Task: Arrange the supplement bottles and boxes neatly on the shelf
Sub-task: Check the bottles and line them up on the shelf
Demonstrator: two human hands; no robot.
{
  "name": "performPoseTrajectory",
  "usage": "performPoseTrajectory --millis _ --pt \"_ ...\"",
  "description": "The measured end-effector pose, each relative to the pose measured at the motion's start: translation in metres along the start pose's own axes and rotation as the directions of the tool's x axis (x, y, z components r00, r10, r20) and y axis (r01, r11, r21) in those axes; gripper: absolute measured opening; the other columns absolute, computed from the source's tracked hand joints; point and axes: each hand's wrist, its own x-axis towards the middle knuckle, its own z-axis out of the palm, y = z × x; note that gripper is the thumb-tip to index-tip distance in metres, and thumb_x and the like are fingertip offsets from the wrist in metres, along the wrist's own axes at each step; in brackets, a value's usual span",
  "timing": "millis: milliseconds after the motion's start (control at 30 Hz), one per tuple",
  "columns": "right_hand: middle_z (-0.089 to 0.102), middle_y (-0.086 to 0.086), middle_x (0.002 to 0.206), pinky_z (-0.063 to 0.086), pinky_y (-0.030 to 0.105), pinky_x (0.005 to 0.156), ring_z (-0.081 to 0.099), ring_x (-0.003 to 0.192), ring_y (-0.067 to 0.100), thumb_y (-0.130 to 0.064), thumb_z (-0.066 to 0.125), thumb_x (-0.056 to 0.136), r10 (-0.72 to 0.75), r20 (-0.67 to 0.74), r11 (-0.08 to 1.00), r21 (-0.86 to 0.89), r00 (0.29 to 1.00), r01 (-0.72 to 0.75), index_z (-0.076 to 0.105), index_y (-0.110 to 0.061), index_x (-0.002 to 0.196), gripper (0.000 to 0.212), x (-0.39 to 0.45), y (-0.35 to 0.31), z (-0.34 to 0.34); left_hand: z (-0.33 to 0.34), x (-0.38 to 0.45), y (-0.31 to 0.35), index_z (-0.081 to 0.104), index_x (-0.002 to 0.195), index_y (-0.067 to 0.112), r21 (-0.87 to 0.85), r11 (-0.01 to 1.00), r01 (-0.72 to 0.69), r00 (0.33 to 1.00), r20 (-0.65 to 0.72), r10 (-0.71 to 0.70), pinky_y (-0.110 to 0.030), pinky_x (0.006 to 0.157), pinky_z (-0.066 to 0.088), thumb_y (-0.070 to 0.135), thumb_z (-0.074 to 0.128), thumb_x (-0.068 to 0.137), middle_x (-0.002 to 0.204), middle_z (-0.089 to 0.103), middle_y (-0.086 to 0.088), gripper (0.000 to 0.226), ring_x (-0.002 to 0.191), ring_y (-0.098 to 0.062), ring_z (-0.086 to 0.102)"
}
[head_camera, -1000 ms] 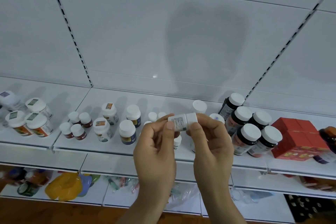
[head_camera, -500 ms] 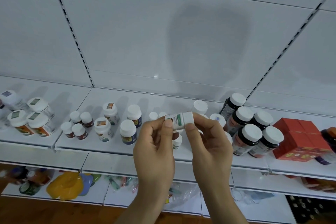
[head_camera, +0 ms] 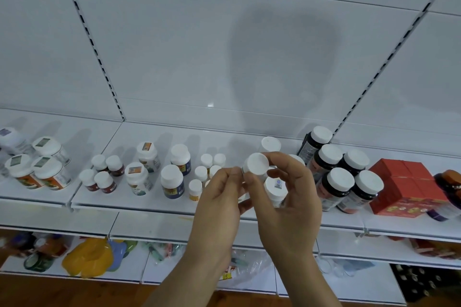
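Small white bottle (head_camera: 255, 166), held above the shelf (head_camera: 139, 203) front edge between left hand (head_camera: 216, 203) and right hand (head_camera: 290, 204), tipped so its white cap faces the viewer. On the shelf, upright: dark bottles with white caps (head_camera: 340, 177) in a cluster toward the right end; red boxes (head_camera: 405, 187) stacked just right of them; white-capped blue-labelled bottles (head_camera: 175, 174) mid-shelf; small brown bottles (head_camera: 102, 174) left of centre; tiny white bottles (head_camera: 207, 169) near the hands.
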Motion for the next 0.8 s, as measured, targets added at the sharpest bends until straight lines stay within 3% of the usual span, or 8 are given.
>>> performPoseTrajectory --millis 133,233,300,400,500,600,667,800 --pt "0.068 -0.01 0.111 0.052 0.029 0.082 0.065 0.101 0.022 -0.021 0.071 0.089 -0.016 -0.009 0.999 0.047 1.0 0.016 0.064 -0.026 0.11 0.022 -0.002 0.007 -0.002 0.002 -0.003 -0.003 0.07 0.098 0.023 -0.064 0.997 -0.036 0.999 -0.003 0.036 -0.021 0.072 0.057 0.024 0.044 0.104 0.096 0.077 0.006 0.027 0.097 -0.01 0.072" --pt "0.069 -0.006 0.111 0.053 0.028 0.082 0.067 0.102 0.022 -0.025 0.065 0.092 0.049 -0.016 0.998 0.041 0.999 -0.049 0.067 -0.031 0.11 0.018 -0.003 0.008 -0.003 0.003 -0.006 -0.004 0.068 0.103 0.015 -0.117 0.99 -0.074 0.997 -0.026 0.071 -0.031 0.083 0.057 0.021 0.046 0.103 0.098 0.077 0.001 0.023 0.099 -0.015 0.072" --pt "0.071 -0.007 0.107 0.052 0.022 0.082 0.069 0.097 0.017 -0.032 0.064 0.094 0.157 -0.025 0.987 0.035 0.987 -0.156 0.067 -0.04 0.111 0.019 -0.003 0.004 -0.004 0.004 -0.006 -0.005 0.066 0.102 0.012 -0.061 0.984 -0.167 0.984 -0.067 0.163 -0.031 0.084 0.058 0.024 0.054 0.098 0.095 0.077 0.002 0.017 0.097 -0.015 0.073" --pt "0.075 -0.01 0.097 0.055 0.025 0.082 0.071 0.092 0.013 -0.031 0.066 0.096 0.339 -0.014 0.935 0.114 0.941 -0.336 0.071 -0.032 0.11 0.014 -0.003 -0.002 -0.004 0.004 -0.005 -0.008 0.064 0.097 0.023 0.137 0.932 -0.336 0.923 -0.147 0.354 -0.022 0.08 0.056 0.038 0.064 0.085 0.093 0.074 0.015 0.019 0.092 -0.007 0.071" --pt "0.077 -0.006 0.096 0.059 0.036 0.089 0.073 0.094 0.015 -0.017 0.06 0.099 0.51 0.085 0.832 0.205 0.856 -0.516 0.074 -0.025 0.105 0.017 -0.001 -0.005 -0.005 -0.001 -0.004 -0.01 0.061 0.098 0.034 0.366 0.821 -0.438 0.839 -0.162 0.52 -0.015 0.076 0.053 0.045 0.07 0.082 0.099 0.068 0.025 0.022 0.095 -0.005 0.067" --pt "0.078 -0.002 0.1 0.056 0.045 0.096 0.072 0.101 0.021 -0.015 0.059 0.1 0.592 0.201 0.75 0.215 0.78 -0.625 0.079 -0.026 0.102 0.023 0.0 -0.003 -0.006 -0.009 0.003 -0.013 0.055 0.106 0.041 0.598 0.608 -0.522 0.73 -0.055 0.681 -0.012 0.079 0.048 0.049 0.072 0.085 0.102 0.065 0.025 0.028 0.096 -0.004 0.062" --pt "0.078 -0.002 0.1 0.056 0.045 0.096 0.072 0.102 0.022 -0.013 0.059 0.1 0.595 0.227 0.749 0.192 0.771 -0.634 0.079 -0.032 0.1 0.027 0.0 -0.003 -0.006 -0.014 0.009 -0.015 0.054 0.113 0.036 0.668 0.491 -0.559 0.67 0.014 0.743 -0.012 0.08 0.047 0.051 0.067 0.086 0.104 0.064 0.021 0.034 0.096 -0.003 0.058" --pt "0.078 -0.002 0.1 0.056 0.047 0.095 0.071 0.102 0.025 -0.012 0.06 0.099 0.583 0.236 0.762 0.173 0.778 -0.624 0.079 -0.032 0.101 0.028 0.0 -0.001 -0.006 -0.018 0.015 -0.018 0.053 0.119 0.029 0.69 0.423 -0.588 0.625 0.055 0.779 -0.018 0.08 0.048 0.048 0.064 0.088 0.109 0.062 0.014 0.039 0.097 -0.002 0.054"
